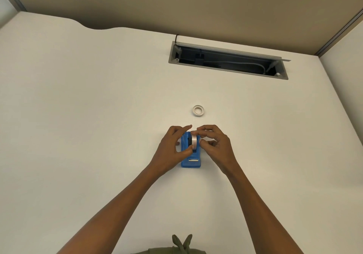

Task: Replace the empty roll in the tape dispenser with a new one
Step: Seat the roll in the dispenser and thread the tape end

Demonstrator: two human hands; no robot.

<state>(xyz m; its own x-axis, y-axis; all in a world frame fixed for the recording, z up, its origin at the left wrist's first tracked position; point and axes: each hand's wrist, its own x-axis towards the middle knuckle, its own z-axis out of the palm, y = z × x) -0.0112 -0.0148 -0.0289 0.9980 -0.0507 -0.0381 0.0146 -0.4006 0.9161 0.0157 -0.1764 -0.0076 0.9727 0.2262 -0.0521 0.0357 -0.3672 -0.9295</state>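
Note:
A blue tape dispenser (191,162) sits on the white desk (98,116), its cutter end toward me. A roll of tape (194,141) stands upright in its cradle on a black hub. My left hand (172,147) is at the dispenser's left side, thumb against its edge, fingers curled over the top. My right hand (214,141) pinches the roll from the right with fingertips on its rim. A bare white ring, the empty core (198,111), lies flat on the desk just beyond the hands.
An open cable tray (227,61) with grey metal rim and wires is set into the desk at the back. A beige partition (176,4) stands behind the desk. Green clothing (180,248) shows at the bottom edge.

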